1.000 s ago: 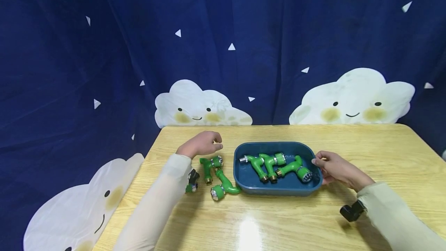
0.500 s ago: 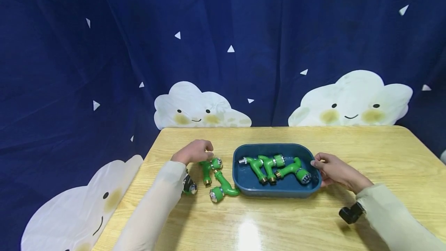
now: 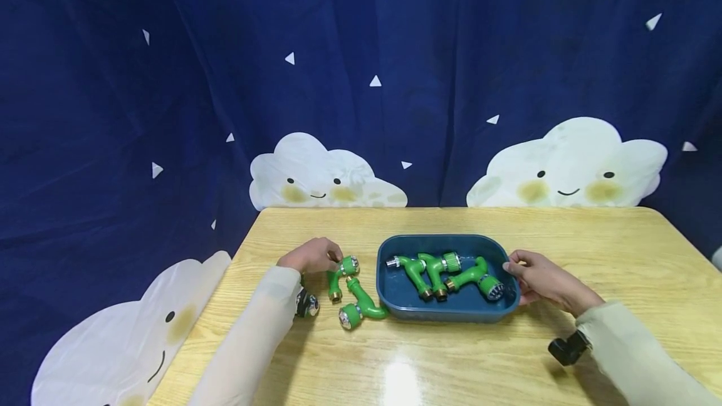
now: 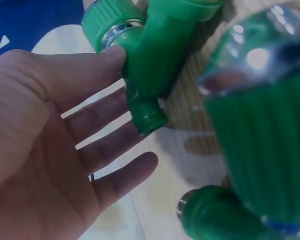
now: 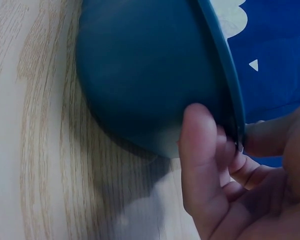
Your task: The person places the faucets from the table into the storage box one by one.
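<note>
My left hand [image 3: 312, 255] pinches a green water tap [image 3: 334, 286] with a brass end, left of the bin. In the left wrist view the thumb lies on the tap's body [image 4: 147, 65] and the other fingers reach behind it. The tap stays low over the table. My right hand [image 3: 548, 281] grips the right end of a dark blue plastic bin [image 3: 445, 314], thumb and fingers either side of its rim [image 5: 230, 75]. Inside the bin lie three green taps: one with a silver nozzle [image 3: 415, 275], one in the middle [image 3: 437, 273] and one at right [image 3: 476, 277].
Another green tap [image 3: 363, 303] lies against the bin's left front corner. A ribbed green knob with a chrome end [image 4: 262, 130] looms close in the left wrist view, mostly hidden by the left wrist in the head view. A blue curtain [image 3: 361, 30] hangs behind the wooden table [image 3: 474, 362].
My left hand has come down and toward me onto the green tap, taking hold of it, and the tap has turned slightly. My right hand keeps its grip on the bin.
</note>
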`<act>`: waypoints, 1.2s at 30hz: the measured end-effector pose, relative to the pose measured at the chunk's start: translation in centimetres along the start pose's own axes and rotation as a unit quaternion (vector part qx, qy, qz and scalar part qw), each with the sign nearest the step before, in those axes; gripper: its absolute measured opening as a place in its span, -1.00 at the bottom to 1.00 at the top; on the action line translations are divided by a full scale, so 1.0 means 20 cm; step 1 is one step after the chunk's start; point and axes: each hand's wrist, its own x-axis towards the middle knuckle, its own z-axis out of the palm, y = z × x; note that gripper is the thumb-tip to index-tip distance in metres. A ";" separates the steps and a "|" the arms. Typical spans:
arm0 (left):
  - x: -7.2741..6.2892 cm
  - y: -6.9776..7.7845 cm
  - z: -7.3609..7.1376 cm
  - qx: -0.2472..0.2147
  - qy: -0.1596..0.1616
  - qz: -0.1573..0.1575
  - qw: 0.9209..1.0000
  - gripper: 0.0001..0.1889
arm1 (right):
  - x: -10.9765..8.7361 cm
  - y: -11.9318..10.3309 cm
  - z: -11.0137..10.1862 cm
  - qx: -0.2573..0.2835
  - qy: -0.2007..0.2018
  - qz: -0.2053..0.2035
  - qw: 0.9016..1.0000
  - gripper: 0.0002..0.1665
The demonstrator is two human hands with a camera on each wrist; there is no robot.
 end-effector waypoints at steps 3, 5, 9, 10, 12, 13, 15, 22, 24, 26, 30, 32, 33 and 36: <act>0.00 -0.01 0.00 -0.012 0.004 -0.005 1.000 -0.83 | 0.00 0.01 0.00 0.002 0.002 -0.002 1.000 -0.76; 0.00 -0.02 0.01 -0.019 0.008 -0.007 1.000 -0.82 | 0.00 0.01 0.00 0.003 0.004 -0.005 1.000 -0.76; 0.00 -0.03 0.02 -0.028 0.012 -0.014 0.999 -0.83 | 0.00 0.02 0.01 0.004 0.006 -0.002 1.000 -0.76; 0.00 -0.03 0.03 -0.029 0.011 -0.017 0.999 -0.84 | 0.00 0.02 0.01 0.004 0.005 -0.001 1.000 -0.76; 0.00 -0.03 0.03 -0.026 0.011 -0.021 0.999 -0.84 | 0.00 0.02 0.02 0.003 0.005 0.001 1.000 -0.76; 0.00 -0.03 0.03 -0.025 0.011 -0.023 0.999 -0.83 | 0.00 0.02 0.02 0.002 0.004 0.001 1.000 -0.76; 0.00 -0.03 0.03 -0.021 0.011 -0.023 0.999 -0.82 | 0.00 0.02 0.01 0.003 0.002 0.000 1.000 -0.75; 0.02 -0.05 0.02 0.026 0.045 -0.016 0.999 -0.78 | 0.00 0.01 0.00 0.005 0.001 -0.012 1.000 -0.76; 0.03 -0.05 0.02 0.029 0.049 -0.023 0.998 -0.79 | 0.00 0.01 0.00 0.005 -0.003 -0.015 1.000 -0.76; 0.03 -0.05 0.02 0.029 0.051 -0.030 0.998 -0.79 | 0.00 0.01 0.00 0.006 -0.005 -0.015 1.000 -0.76; 0.03 -0.05 0.02 0.032 0.054 -0.039 0.997 -0.79 | 0.00 0.01 0.00 0.005 -0.006 -0.012 1.000 -0.76; 0.03 -0.06 0.02 0.034 0.055 -0.046 0.997 -0.79 | 0.00 0.01 0.00 0.006 -0.004 -0.009 1.000 -0.77; 0.03 -0.06 0.01 0.036 0.056 -0.049 0.997 -0.79 | 0.00 0.01 0.00 0.005 -0.004 -0.008 1.000 -0.77; 0.02 -0.06 0.01 0.046 0.057 -0.063 0.995 -0.78 | 0.00 0.01 0.00 0.005 -0.002 -0.006 1.000 -0.78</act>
